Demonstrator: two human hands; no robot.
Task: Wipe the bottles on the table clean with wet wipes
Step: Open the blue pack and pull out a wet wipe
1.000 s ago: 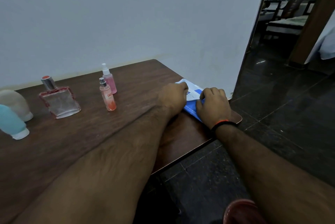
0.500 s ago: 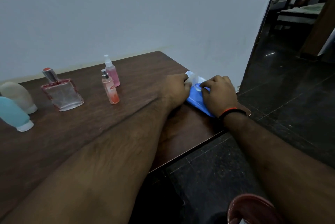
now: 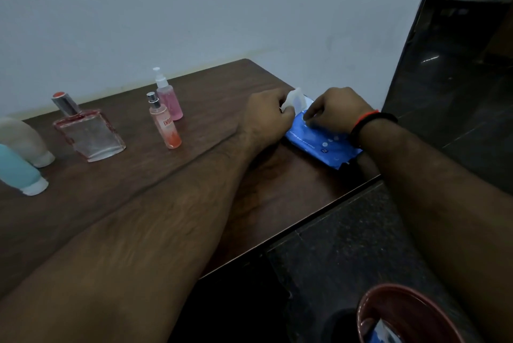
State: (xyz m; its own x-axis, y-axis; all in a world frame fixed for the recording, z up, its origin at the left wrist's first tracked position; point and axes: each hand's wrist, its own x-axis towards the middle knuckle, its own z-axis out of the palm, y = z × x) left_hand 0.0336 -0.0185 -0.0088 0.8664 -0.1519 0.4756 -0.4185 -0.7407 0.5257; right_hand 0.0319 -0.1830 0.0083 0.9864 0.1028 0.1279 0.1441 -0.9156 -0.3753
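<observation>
Table (image 3: 144, 187): dark wood, running from near left to far right corner.
Wipes pack (image 3: 323, 142): blue, flat at the far right corner, flap now lifted where half a second ago only a slit showed.
Right hand (image 3: 337, 113): fingers curled, pressing the pack down.
Left hand (image 3: 266, 117): pinching the white flap or wipe (image 3: 294, 99); which one, cannot tell.
Bottles: perfume bottle (image 3: 88, 131), two pink sprays (image 3: 163, 123), two tubes (image 3: 20, 153) far left, all untouched.
Meaning: pack opening, wipe nearly out, wiping not begun.
</observation>
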